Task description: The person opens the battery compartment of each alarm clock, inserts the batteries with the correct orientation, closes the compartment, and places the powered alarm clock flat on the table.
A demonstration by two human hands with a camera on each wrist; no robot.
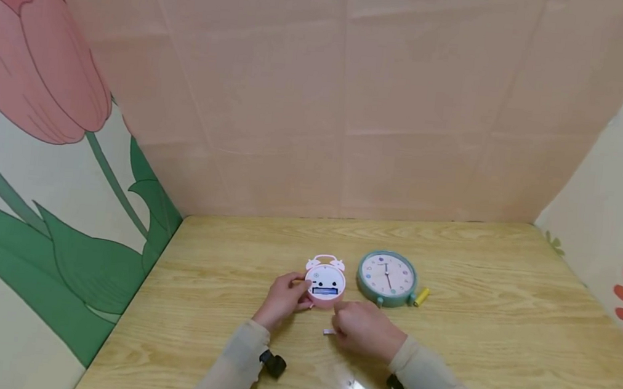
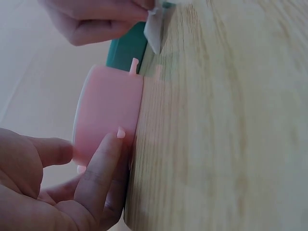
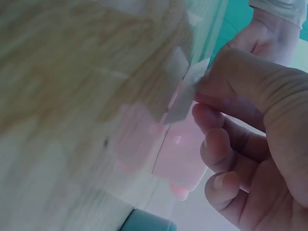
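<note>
A pink alarm clock [image 1: 325, 285] with twin bells and a handle lies flat on the table, its white side up. On that side are small dark knobs and a rectangular slot [image 1: 325, 291] with something blue in it. My left hand [image 1: 283, 300] grips the clock's left edge, thumb at the upper rim and fingers along the pink side [image 2: 108, 115]. Just below the clock in the head view, my right hand [image 1: 363, 327] pinches a small flat white piece [image 3: 187, 94] between thumb and forefinger. That piece tilts close over the tabletop.
A round teal clock [image 1: 387, 278] lies face up to the right of the pink one. Beside its lower right edge is a small yellow cylinder [image 1: 422, 297]. The wooden table [image 1: 228, 255] meets a pink-covered wall [image 1: 347, 99] at the back.
</note>
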